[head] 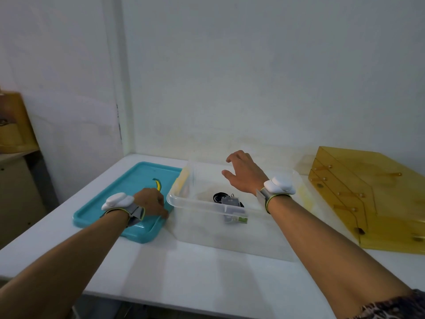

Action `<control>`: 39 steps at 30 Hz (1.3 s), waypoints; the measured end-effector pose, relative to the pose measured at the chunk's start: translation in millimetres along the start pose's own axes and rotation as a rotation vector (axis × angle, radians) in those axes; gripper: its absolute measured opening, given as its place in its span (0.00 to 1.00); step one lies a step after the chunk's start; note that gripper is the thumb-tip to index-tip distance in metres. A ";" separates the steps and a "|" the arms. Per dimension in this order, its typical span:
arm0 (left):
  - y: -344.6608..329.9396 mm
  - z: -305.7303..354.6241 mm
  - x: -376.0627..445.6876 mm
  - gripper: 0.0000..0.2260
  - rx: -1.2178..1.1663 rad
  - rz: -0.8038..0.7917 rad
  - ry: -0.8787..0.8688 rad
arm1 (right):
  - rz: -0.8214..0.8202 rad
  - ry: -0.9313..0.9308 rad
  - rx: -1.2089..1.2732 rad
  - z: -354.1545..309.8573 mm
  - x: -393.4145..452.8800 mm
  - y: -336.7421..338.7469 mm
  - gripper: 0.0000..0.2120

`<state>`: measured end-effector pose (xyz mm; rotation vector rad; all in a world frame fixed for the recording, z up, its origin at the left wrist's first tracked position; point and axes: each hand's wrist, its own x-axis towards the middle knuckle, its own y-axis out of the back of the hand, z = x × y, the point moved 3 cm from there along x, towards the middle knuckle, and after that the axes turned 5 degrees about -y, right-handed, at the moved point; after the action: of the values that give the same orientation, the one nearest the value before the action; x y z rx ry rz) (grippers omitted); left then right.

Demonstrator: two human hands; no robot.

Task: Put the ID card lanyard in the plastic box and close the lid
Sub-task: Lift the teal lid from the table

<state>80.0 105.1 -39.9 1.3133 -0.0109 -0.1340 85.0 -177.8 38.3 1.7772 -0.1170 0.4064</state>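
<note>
A clear plastic box (pixel 184 203) stands open in the middle of the white table. The ID card lanyard (pixel 230 201) lies inside on its floor, a coiled black cord beside a grey card holder. The teal lid (pixel 108 203) lies flat on the table, touching the box's left side, with a yellow latch on it. My left hand (pixel 150 202) rests on the lid's right rim, fingers curled down over the edge. My right hand (pixel 243 174) hovers above the far part of the box, fingers spread and holding nothing.
An amber see-through drawer unit (pixel 368 203) lies tilted on the table right of the box. A white wall runs close behind. A wooden shelf (pixel 13 125) stands off the table at far left. The table's front edge (pixel 161 300) is near me.
</note>
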 end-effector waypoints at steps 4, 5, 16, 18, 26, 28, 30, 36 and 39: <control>-1.6 0.2 -1.6 0.15 0.016 0.021 0.010 | 0.003 -0.004 0.004 0.5 -0.6 0.9 0.19; -2.5 0.0 -2.1 0.16 0.034 0.020 0.010 | 0.003 -0.007 0.006 1.1 -0.7 0.9 0.19; 13.4 1.9 -5.7 0.17 0.024 0.150 -0.064 | 0.002 -0.031 0.023 5.7 -2.1 0.8 0.19; 29.2 2.9 -4.6 0.17 -0.018 0.204 -0.087 | 0.003 -0.034 0.029 6.7 -2.1 2.4 0.19; 83.0 4.2 -2.2 0.15 0.020 0.334 -0.086 | 0.004 -0.048 0.049 6.7 -1.6 6.7 0.18; 92.1 2.3 -0.3 0.18 -0.008 0.330 -0.058 | 0.005 -0.049 0.053 5.8 -1.3 7.5 0.18; 103.1 1.8 0.5 0.18 -0.061 0.344 -0.038 | 0.007 -0.047 0.055 5.4 -0.9 8.3 0.18; 140.3 17.0 -0.9 0.14 -0.162 0.403 -0.079 | 0.017 -0.044 0.100 4.0 2.6 12.2 0.18; 153.1 30.4 -1.7 0.13 -0.179 0.425 -0.128 | 0.025 -0.064 0.184 3.2 4.0 17.4 0.18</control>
<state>89.9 114.0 115.6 1.0965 -0.3765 0.1412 84.3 -184.7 55.1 1.9720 -0.1511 0.3887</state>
